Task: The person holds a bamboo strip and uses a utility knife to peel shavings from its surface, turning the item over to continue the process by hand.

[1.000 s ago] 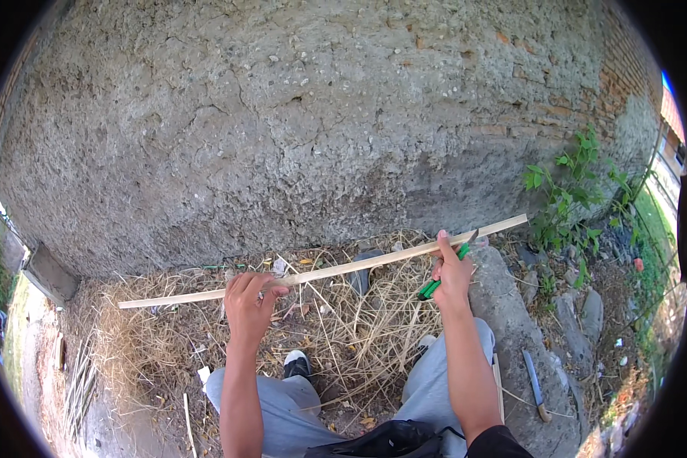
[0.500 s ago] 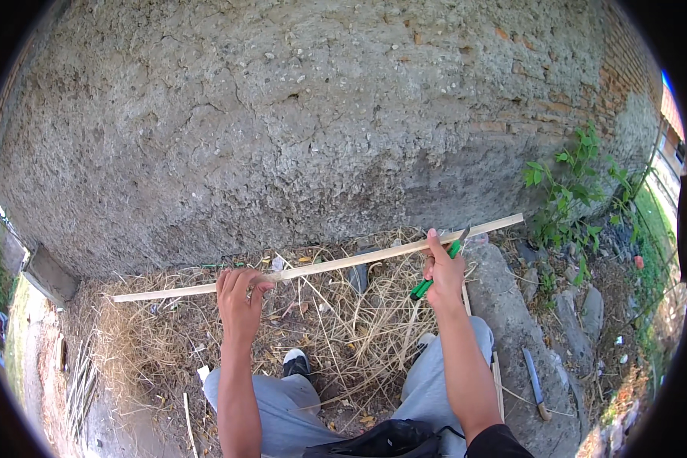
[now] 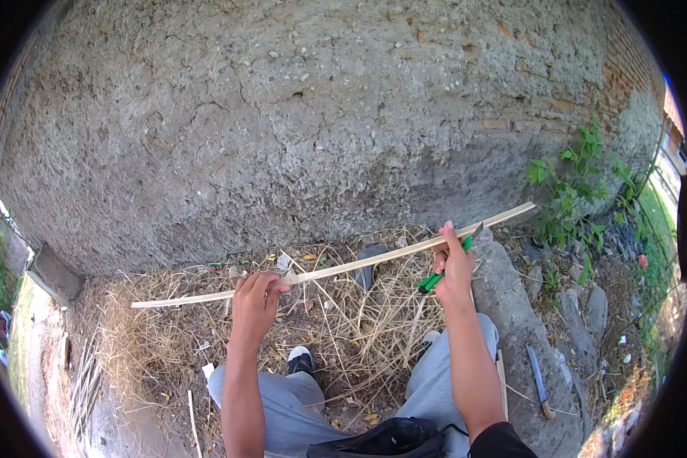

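A long, pale split strip, likely bamboo or wood, stretches across in front of me, its right end higher than its left and slightly bowed. My left hand grips it left of its middle, thumb and fingers closed round it. Farther right, my right hand holds a green-handled utility knife, its short blade pointing up and right beside the strip. The thumb of that hand presses along the strip, so it keeps both strip and knife.
A rough grey wall rises ahead. Dry straw-like shavings cover the ground between my feet. On the stone slab to my right lies a long-bladed knife. Leafy green plants grow by the wall; thin sticks lie at left.
Both hands and the strip have shifted a little to the right. The strip's right end has risen slightly and its left end has dropped slightly.
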A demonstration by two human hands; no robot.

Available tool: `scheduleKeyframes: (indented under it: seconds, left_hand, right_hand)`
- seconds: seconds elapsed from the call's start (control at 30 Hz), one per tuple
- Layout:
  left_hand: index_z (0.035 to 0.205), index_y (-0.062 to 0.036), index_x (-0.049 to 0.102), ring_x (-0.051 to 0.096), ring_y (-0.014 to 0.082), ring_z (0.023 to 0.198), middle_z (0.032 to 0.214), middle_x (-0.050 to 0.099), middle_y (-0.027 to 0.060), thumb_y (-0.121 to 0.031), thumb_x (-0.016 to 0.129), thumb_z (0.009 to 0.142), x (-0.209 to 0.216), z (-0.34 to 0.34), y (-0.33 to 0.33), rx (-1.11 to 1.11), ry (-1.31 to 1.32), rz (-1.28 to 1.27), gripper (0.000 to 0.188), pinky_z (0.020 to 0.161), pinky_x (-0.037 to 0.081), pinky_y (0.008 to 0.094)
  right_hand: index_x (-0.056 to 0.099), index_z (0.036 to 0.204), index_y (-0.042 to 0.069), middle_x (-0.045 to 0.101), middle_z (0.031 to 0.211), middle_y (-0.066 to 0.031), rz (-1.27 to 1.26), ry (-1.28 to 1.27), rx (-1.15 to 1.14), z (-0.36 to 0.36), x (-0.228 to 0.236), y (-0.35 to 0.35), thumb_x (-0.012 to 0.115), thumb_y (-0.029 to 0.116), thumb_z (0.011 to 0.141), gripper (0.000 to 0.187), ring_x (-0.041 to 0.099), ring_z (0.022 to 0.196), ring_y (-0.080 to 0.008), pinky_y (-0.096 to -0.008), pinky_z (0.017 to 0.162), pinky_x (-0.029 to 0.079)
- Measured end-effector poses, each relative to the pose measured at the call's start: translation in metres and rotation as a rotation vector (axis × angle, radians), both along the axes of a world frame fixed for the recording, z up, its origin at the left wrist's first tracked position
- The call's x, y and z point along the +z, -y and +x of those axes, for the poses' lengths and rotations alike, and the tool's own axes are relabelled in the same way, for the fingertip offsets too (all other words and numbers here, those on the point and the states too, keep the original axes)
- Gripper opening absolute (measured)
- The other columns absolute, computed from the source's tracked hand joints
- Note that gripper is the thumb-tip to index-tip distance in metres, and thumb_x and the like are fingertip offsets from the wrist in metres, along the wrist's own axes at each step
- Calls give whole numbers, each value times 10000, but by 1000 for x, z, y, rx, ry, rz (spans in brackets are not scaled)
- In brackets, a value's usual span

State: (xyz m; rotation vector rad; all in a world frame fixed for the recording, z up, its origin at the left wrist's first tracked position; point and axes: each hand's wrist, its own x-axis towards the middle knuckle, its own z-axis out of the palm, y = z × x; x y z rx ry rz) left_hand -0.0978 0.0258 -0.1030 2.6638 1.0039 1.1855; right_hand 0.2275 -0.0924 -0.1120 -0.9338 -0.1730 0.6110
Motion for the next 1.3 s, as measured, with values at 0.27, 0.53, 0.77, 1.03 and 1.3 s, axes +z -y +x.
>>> scheduleKeyframes:
  seconds: [0.27,0.53,0.77,1.03,1.3]
  left_hand:
    - [827,-56,634,591,263,658,737,660,59,-57,625,820,-2,0,-1,-33,31,-25,11,684,403,362]
    - [826,-49,662,549,278,541,689,618,86,-161,655,858,-2,2,8,6,34,-35,117,499,411,376]
    - [798,-57,643,597,231,574,677,613,61,-170,650,855,22,-14,51,11,-225,263,127,475,444,352]
    - [901,-13,609,649,240,621,749,661,105,-254,677,860,35,-31,108,56,-414,-466,254,548,493,333]
    - [1049,-24,573,498,75,586,703,525,2,-238,494,994,-12,-17,127,-251,-144,-1233,234,527,421,256]
  right_hand:
    - [627,855,58,534,648,1,33,-15,17,-3,2,0,708,348,854,301,372,411,-51,-218,375,280]
    - [623,883,74,575,758,-6,-14,67,32,2,-9,-4,707,293,856,236,383,423,-50,-211,375,291]
    - [631,922,50,602,806,-23,-60,123,149,-4,-3,-8,676,259,884,217,394,428,-30,-204,374,280]
    - [619,1102,2,652,886,-64,-67,210,394,-17,-8,-10,610,161,921,241,392,440,-22,-194,384,280]
    - [630,1097,-8,681,874,-60,-26,578,524,-33,4,4,760,229,809,394,499,557,-42,-217,504,418]
